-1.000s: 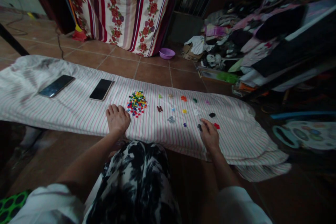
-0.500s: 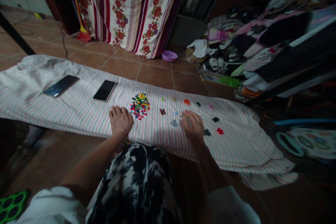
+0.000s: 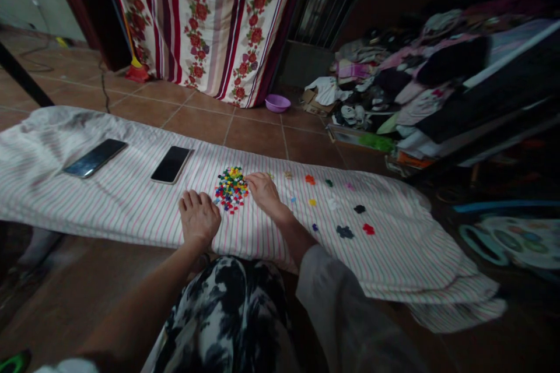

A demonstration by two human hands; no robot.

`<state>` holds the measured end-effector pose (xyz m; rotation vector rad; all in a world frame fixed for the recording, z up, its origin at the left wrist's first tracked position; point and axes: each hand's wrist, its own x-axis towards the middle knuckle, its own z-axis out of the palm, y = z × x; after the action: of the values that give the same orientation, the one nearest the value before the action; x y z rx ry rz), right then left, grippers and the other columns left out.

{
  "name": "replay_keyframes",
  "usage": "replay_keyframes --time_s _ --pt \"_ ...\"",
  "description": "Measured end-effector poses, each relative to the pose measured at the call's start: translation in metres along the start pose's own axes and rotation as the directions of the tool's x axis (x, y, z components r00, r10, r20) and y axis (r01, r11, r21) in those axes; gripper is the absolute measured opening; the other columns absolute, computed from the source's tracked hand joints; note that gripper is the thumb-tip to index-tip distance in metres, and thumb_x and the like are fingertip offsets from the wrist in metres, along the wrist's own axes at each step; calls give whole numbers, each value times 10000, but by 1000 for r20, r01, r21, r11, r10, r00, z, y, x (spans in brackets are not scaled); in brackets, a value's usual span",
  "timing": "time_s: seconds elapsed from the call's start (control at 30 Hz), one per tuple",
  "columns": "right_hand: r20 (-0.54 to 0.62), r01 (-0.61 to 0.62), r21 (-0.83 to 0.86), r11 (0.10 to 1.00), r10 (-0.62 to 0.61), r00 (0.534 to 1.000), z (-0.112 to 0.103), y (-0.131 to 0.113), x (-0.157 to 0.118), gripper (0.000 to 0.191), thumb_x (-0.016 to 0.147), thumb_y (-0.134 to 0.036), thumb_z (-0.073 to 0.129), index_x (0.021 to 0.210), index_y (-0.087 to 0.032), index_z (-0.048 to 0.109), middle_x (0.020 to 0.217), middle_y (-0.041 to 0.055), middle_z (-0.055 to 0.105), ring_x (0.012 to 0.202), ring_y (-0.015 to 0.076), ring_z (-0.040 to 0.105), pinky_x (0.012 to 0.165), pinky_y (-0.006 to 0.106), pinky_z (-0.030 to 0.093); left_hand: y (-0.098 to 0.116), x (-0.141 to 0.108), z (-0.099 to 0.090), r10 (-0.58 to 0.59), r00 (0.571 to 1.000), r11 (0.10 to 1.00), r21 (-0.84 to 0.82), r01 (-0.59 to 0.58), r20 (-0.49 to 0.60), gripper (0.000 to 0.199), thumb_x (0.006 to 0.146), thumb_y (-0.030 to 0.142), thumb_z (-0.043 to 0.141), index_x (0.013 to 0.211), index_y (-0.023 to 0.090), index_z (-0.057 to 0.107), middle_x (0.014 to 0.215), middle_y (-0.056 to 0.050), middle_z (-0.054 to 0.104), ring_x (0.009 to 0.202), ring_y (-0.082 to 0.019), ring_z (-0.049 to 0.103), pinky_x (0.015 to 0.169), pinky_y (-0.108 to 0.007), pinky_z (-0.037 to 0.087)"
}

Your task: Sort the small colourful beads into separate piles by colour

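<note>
My left hand [image 3: 199,218] lies flat on the striped cloth [image 3: 144,215], its fingers spread a little and nothing in them. Just beyond it is a mixed pile of tiny coloured pieces [image 3: 231,189], too small to name by kind. My right hand [image 3: 263,192] is at the pile's right edge, fingertips drawn together in a pinch; whatever is between them is hidden. Farther right, small groups sorted by colour lie apart: orange pieces [image 3: 310,179], yellow pieces [image 3: 312,202], black pieces [image 3: 359,209], dark grey pieces [image 3: 345,232] and red pieces [image 3: 368,229]. My right hand and forearm cover some groups.
Two phones, one dark [image 3: 95,158] and one light-edged [image 3: 171,164], lie on the cloth at left. Beyond the cloth are a purple basin [image 3: 277,103], a floral curtain [image 3: 219,23] and a broom [image 3: 137,70]. Heaped clothes [image 3: 394,76] fill the far right.
My right hand has moved left from the sorted groups to the pile, uncovering yellow and blue pieces and covering the brown ones. My left hand stays flat. The view has shifted slightly.
</note>
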<state>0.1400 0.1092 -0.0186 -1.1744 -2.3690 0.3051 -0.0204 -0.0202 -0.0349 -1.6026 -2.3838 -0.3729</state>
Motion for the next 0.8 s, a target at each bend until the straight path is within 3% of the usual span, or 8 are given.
replay_keyframes --time_s 0.2,0.4,0.63,0.8 --pt "51 -29 -78 997 33 998 16 -4 31 317 905 -142 433 1022 -235 713 1011 60 672 982 217 516 912 330 366 0 0 0 -1 1000 1000 14 1 7 365 854 319 348 1045 98 567 1222 -222 542 1255 -353 411 1025 -487 278" --pt "90 -76 -143 987 89 992 28 -8 43 270 856 -129 483 993 -199 705 984 82 670 966 220 509 897 330 358 1 0 0 4 1000 1000 19 -4 -4 363 859 318 336 1022 89 565 1217 -229 534 1243 -355 419 1026 -477 286" --pt "27 -142 -66 988 144 989 35 -18 43 211 849 -140 485 914 -221 669 975 67 655 968 221 493 890 336 377 1 -1 -2 17 1000 1000 20 -17 -14 357 862 321 333 985 87 574 1167 -225 550 1230 -357 423 1027 -473 285" --pt "-104 -183 64 981 189 977 33 -11 43 225 818 -137 500 949 -212 667 959 54 647 920 193 539 900 315 398 1 0 -2 14 1000 1000 9 -14 -15 363 864 318 332 1002 83 572 1191 -230 539 1235 -351 423 1029 -472 281"
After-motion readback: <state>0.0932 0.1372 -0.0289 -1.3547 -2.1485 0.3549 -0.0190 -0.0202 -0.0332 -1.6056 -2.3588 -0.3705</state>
